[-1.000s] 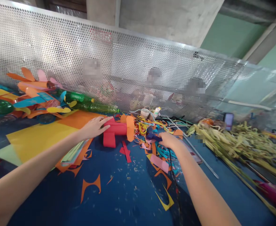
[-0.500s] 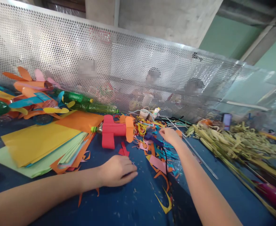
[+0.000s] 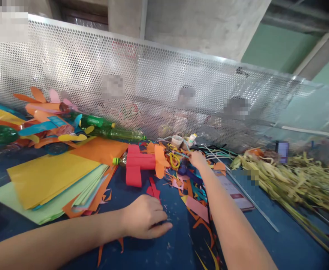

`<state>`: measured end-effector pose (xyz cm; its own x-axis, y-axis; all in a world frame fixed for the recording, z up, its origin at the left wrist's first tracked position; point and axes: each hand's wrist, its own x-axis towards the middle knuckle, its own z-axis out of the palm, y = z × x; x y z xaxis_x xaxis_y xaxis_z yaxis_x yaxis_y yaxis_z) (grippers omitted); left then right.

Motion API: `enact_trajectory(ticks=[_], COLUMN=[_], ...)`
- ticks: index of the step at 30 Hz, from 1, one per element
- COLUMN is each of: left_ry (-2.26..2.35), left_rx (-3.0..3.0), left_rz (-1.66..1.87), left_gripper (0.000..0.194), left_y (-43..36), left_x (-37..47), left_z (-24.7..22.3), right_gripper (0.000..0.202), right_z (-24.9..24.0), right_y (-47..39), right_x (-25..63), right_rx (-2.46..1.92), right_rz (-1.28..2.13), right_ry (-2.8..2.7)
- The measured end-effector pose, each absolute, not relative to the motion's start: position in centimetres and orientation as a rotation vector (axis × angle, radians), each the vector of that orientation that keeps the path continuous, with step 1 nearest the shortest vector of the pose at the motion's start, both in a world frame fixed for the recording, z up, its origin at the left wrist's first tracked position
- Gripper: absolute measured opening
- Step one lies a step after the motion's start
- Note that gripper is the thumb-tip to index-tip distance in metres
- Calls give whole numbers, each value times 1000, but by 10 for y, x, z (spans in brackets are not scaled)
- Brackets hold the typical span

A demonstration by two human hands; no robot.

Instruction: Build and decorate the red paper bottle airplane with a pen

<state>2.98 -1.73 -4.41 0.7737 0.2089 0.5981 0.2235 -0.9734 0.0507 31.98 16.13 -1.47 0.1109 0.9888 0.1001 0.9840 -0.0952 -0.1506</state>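
Note:
My left hand [image 3: 146, 219] hovers or rests low over the blue table [image 3: 153, 253], fingers loosely bent, thumb apart, nothing visible in them. Just beyond it lies a red paper scrap [image 3: 153, 189]. Farther back is a bottle wrapped in red paper [image 3: 140, 163], with a green cap and orange paper fins. My right hand [image 3: 198, 159] reaches into the paper scraps, fingertips pinched by a thin bluish stick [image 3: 181, 154]; whether they grip it is hidden. Below that hand lies a dark blue tool [image 3: 185, 167], resembling a glue gun, near a black cord.
Stacked coloured paper [image 3: 52, 176] lies at left, with paper-decorated bottles [image 3: 46, 122] behind. A perforated metal screen [image 3: 153, 82] borders the back. A phone-like device [image 3: 234, 193] is partly behind my right forearm. Dried husks [image 3: 279, 180] and a long thin rod [image 3: 254, 200] lie at right.
My right hand has shifted slightly left and farther back among the scraps, uncovering the phone-like device. My left hand stays near the red scrap. The whole view has shifted a little.

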Motion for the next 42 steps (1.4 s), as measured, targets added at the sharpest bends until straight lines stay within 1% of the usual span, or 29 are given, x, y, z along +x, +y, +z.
enact_trajectory(ticks=[3,8,12,19,28,32,42], left_ry=[-362,-385,-389,-425,-460,-467,-452], left_rx=[-2946,-2958,-2970,-3011,-3008,-3015,-3024], left_rz=[-962,-945,-955,-933,-859,-848,-873], left_gripper=[35,36,35,35,35,34,34], left_y=[-17,-17,-17,-16,-17,-16,-17], left_x=[30,30,30,29,26,27,27], left_z=[-45,-44,-43,-45,-46,-45,-44], right_gripper=[32,27,33,26,26,25,33], right_z=[-14,-6,3,10,-2,-4,-16], right_y=[165,158,147,143,153,152,150], right_x=[329,340,342,334,325,325,329], right_rx=[-2115,-1881,-1657,-1449,-1432,-1444,-1634], right_rz=[186,381,385,394,256,291,398], right_ry=[-1913,-1661,-1400,-1116,-938,-970,-1093])
